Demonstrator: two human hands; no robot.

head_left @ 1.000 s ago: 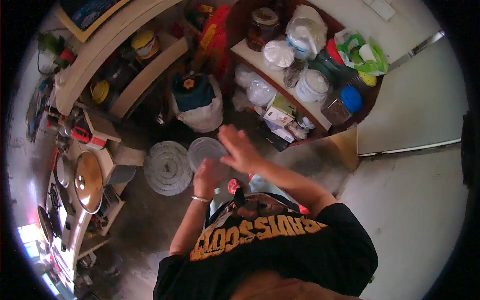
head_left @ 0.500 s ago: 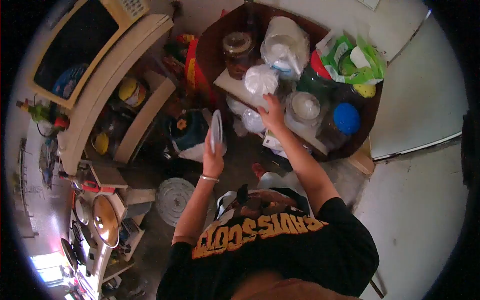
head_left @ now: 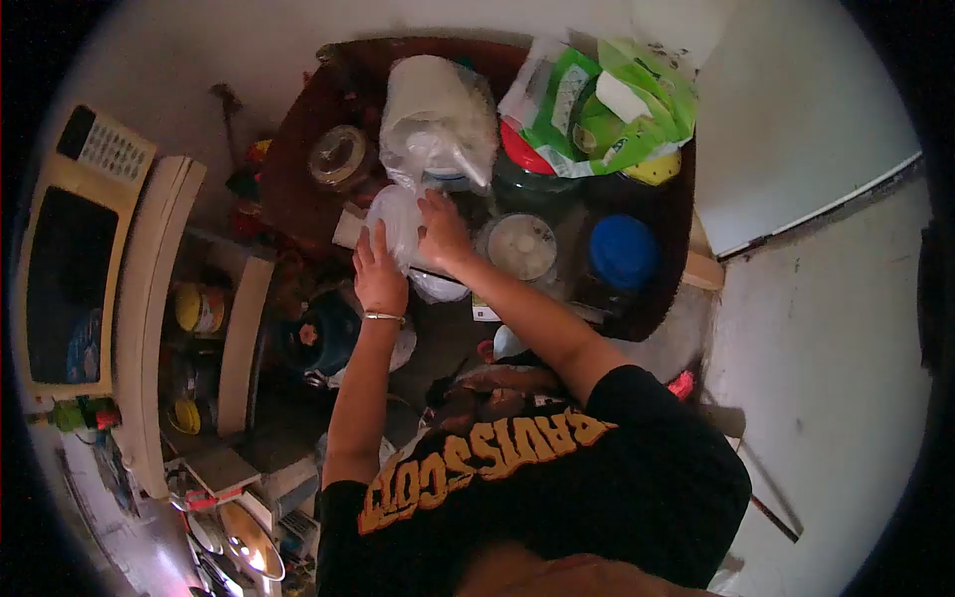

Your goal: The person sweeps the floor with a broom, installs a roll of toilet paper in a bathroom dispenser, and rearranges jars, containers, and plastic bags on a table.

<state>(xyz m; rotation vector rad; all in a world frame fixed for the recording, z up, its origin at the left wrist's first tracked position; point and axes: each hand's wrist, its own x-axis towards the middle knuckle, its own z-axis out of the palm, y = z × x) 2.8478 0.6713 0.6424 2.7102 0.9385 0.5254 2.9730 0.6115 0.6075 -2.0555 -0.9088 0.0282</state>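
Note:
A round white bundle [head_left: 394, 214] in clear plastic wrap lies at the front left of the brown table. My left hand [head_left: 380, 277], with a bracelet at the wrist, rests against its near side, fingers stretched and apart. From the right, my right hand [head_left: 444, 234] has its fingers curled on the edge of the wrap. Just behind is a large plastic bag [head_left: 433, 104] with white items inside. A jar with a pale lid [head_left: 522, 247] stands right of my right hand. Below the bundle, another white wrapped item [head_left: 440, 288] shows partly.
A glass jar [head_left: 341, 157] is at the table's back left. On the right stand a blue-lidded jar [head_left: 624, 252], a red-lidded jar [head_left: 525, 149] and a green bag [head_left: 637, 109]. A microwave [head_left: 75, 269] and wooden shelf [head_left: 149, 328] are at the left.
My left hand has moved over to the wrapped bundle beside my right hand. The pale disc it held no longer shows separately. The view has turned and shifted.

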